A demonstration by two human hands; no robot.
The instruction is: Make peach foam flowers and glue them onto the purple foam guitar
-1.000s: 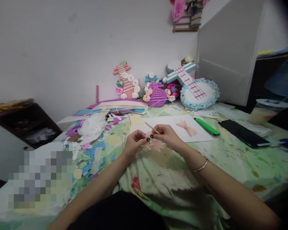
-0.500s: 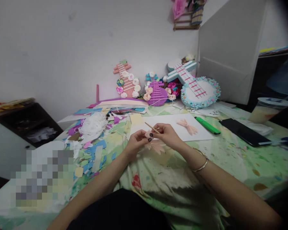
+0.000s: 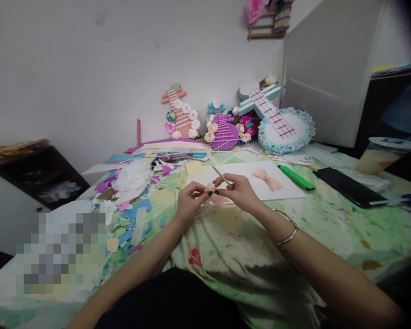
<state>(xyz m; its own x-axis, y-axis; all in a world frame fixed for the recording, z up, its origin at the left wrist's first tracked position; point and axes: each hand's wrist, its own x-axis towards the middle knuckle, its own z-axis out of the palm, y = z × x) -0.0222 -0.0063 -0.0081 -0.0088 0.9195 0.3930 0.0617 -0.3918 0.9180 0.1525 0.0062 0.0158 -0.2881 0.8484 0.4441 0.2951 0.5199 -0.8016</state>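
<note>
One stick (image 3: pixel 221 176), long axis slanting up-left, pinched by right hand (image 3: pixel 239 193) fingers. Left hand (image 3: pixel 188 202) fingertips pinch pink paper (image 3: pixel 215 200).

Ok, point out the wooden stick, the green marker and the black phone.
wooden stick (image 3: pixel 220 174): head view, middle of its bare shaft.
green marker (image 3: pixel 296 178): head view, middle of its barrel.
black phone (image 3: pixel 349 187): head view, centre of its dark face.
</note>
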